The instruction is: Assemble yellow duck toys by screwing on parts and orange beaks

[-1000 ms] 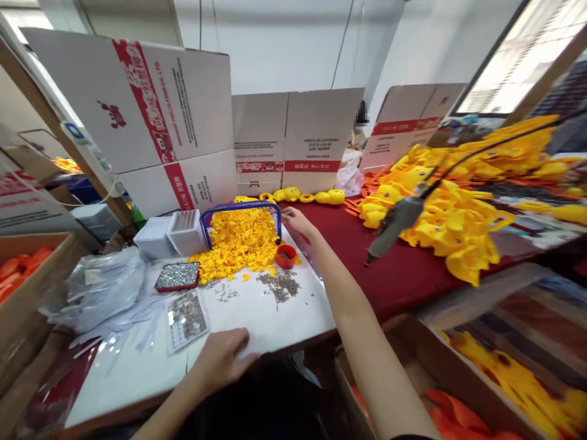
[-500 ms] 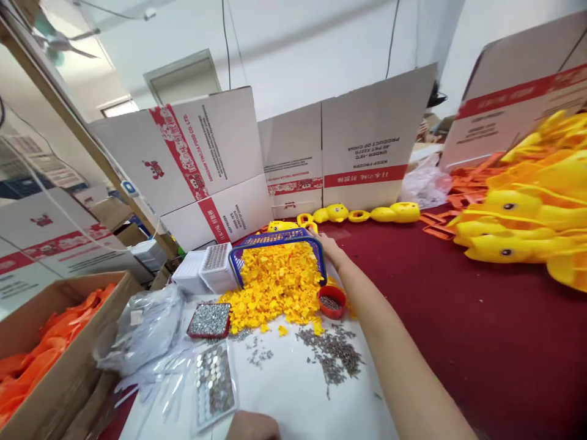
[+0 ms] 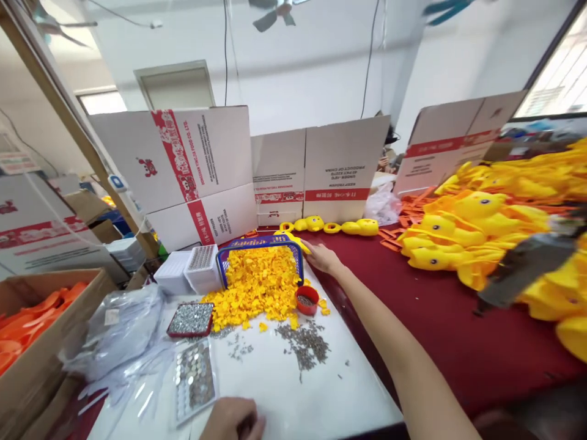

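My right hand reaches far across the table and touches a yellow plastic part at the right rear corner of a blue basket. The fingers curl on the part. The basket lies tipped and spills a heap of small yellow pieces onto the white board. My left hand rests at the board's near edge with its fingers curled under, and what is in them is hidden. A small red cup of dark screws stands just right of the heap.
Loose screws lie on the board. A red tray of silver bits, a sheet of discs, white boxes and clear bags sit left. Yellow duck toys pile on the red cloth. Cardboard cartons wall the back. A hanging tool dangles at right.
The view has swung and pulled back a little. My right hand stays at the basket's rear corner, now on the yellow part. My left hand stays at the board's near edge.
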{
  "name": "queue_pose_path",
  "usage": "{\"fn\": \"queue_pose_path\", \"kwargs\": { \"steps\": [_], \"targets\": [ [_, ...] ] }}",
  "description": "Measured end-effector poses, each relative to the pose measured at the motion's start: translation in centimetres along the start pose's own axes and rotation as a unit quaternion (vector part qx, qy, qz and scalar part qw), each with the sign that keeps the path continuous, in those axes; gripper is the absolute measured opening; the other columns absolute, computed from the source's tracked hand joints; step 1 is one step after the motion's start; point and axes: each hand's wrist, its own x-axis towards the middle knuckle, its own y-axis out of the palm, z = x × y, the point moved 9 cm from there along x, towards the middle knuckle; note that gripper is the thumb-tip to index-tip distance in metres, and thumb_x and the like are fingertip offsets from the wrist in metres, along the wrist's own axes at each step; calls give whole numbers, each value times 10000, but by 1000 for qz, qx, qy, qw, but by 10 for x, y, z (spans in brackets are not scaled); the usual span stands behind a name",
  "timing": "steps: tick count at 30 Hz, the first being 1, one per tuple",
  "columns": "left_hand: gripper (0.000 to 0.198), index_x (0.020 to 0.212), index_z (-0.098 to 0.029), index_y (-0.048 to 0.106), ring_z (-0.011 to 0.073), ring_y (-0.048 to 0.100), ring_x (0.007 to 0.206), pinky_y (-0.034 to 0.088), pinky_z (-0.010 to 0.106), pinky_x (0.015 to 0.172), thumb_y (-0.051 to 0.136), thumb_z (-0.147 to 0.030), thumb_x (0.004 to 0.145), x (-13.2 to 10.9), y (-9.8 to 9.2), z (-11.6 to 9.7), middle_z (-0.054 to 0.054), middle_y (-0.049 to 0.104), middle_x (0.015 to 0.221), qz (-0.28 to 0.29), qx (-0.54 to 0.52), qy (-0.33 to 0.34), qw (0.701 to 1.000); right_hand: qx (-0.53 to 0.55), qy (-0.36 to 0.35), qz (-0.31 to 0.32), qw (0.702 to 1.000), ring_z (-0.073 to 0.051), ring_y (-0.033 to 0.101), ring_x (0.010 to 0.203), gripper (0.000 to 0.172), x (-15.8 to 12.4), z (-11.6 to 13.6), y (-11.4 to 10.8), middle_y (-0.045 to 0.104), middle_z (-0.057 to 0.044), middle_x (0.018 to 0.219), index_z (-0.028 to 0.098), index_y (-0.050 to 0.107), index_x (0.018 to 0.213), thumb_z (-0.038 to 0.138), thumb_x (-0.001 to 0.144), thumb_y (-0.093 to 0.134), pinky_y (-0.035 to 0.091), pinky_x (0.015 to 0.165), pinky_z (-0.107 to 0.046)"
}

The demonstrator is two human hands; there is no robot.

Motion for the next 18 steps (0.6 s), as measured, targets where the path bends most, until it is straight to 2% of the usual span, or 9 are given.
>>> {"fn": "queue_pose_path", "kwargs": {
  "steps": [2, 6, 8, 11, 12, 14, 15, 16, 18],
  "targets": [
    [370, 626, -204, 595, 148, 548, 561, 377, 274, 595, 578, -421, 925, -7, -12, -22, 39, 638, 593, -49, 4, 38, 998, 40, 46, -47, 997, -297, 687, 1125, 514, -25, -13, -16, 739, -180, 1252, 177, 548, 1499, 277, 997, 496, 573, 934, -413],
    [397, 637, -207, 573, 158, 536, 577, 364, 282, 611, 566, -459, 944, -15, -31, -49, 27, 618, 599, -55, 2, 50, 997, 117, 113, -169, 972, -255, 704, 1087, 539, -86, -14, -46, 738, -204, 1233, 73, 585, 1397, 306, 1028, 269, 576, 936, -381],
    [331, 760, -212, 650, 158, 541, 586, 400, 283, 632, 585, -478, 947, -17, -38, -54, 13, 637, 646, -60, -30, 49, 997, 144, 118, -226, 956, -259, 694, 1134, 584, -123, 1, -58, 707, -234, 1295, 41, 570, 1393, 356, 1041, 226, 573, 968, -392],
    [338, 1086, -221, 684, 160, 618, 675, 498, 289, 671, 618, -525, 954, -26, -58, -57, 59, 736, 950, -161, -200, 47, 965, 158, 87, -291, 940, -261, 683, 1161, 545, -191, 43, -72, 701, -211, 1307, 83, 576, 1401, 422, 1049, 335, 566, 1006, -408],
    [397, 1194, -232, 657, 175, 668, 761, 538, 301, 708, 623, -547, 955, -31, -65, -59, 93, 735, 1109, -208, -277, 55, 937, 151, 52, -312, 937, -254, 690, 1134, 485, -217, 64, -77, 723, -186, 1255, 112, 608, 1369, 410, 1040, 415, 566, 1003, -401],
    [537, 1386, -292, 564, 229, 720, 1026, 595, 358, 841, 612, -611, 957, -43, -76, -68, 135, 635, 1412, -282, -412, 82, 863, 93, -120, -362, 920, -236, 710, 981, 357, -279, 128, -87, 756, -138, 1061, 151, 659, 1316, 296, 1002, 569, 585, 916, -377],
    [615, 1466, -343, 502, 257, 704, 1153, 597, 398, 921, 604, -657, 947, -49, -80, -74, 130, 565, 1517, -306, -464, 92, 826, 50, -206, -371, 904, -218, 707, 921, 371, -312, 162, -87, 753, -112, 1000, 169, 652, 1342, 225, 977, 617, 586, 877, -355],
    [688, 1508, -380, 465, 278, 682, 1232, 590, 426, 973, 595, -719, 923, -54, -81, -79, 121, 521, 1573, -327, -504, 93, 794, 9, -273, -360, 892, -198, 692, 857, 411, -342, 192, -82, 740, -94, 951, 166, 640, 1368, 173, 957, 643, 581, 827, -330],
    [807, 1512, -358, 499, 311, 667, 1279, 580, 441, 1013, 544, -840, 866, -66, -78, -79, 129, 554, 1556, -367, -567, 47, 736, -54, -405, -281, 868, -160, 645, 735, 384, -392, 247, -62, 724, -69, 900, 148, 663, 1343, 149, 962, 624, 544, 692, -297]
  ]
}}
